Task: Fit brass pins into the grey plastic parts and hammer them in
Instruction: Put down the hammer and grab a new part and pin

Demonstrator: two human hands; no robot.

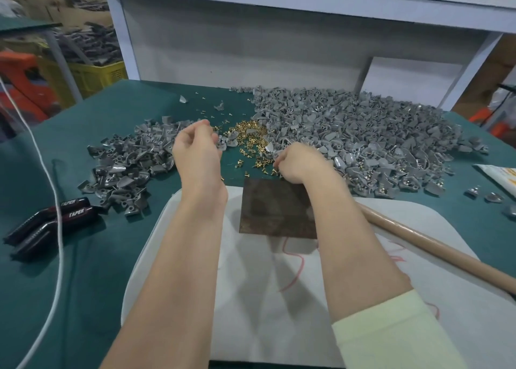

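At frame centre, a loose scatter of small brass pins on the green-covered bench, hemmed in by grey moulded plastic parts: a large heap right of centre, a smaller heap left of centre.

Low at the scatter's lower right edge, the right hand, fingers curled down among the pins; pinching one or not, cannot tell. Raised at the scatter's left edge, the left hand, fingers curled toward the thumb, with a grey part just beside the fingertips; gripped or not, cannot tell.

Just below the pins, a dark rusty square metal plate on a white pad. Toward lower right, a long brown wooden handle, lying untouched; probably the hammer's, head out of view.

Likely trouble from here:
- Lifting two pins at once, or none, from so dense a scatter.
- Letting a pin slip into the grey heaps, hard to find again.
- Seating a pin tilted, then bending it under the blow.
- Brushing pins off toward the plate with the right forearm.

At far left, well apart, black-and-red handled pliers and a white cord.
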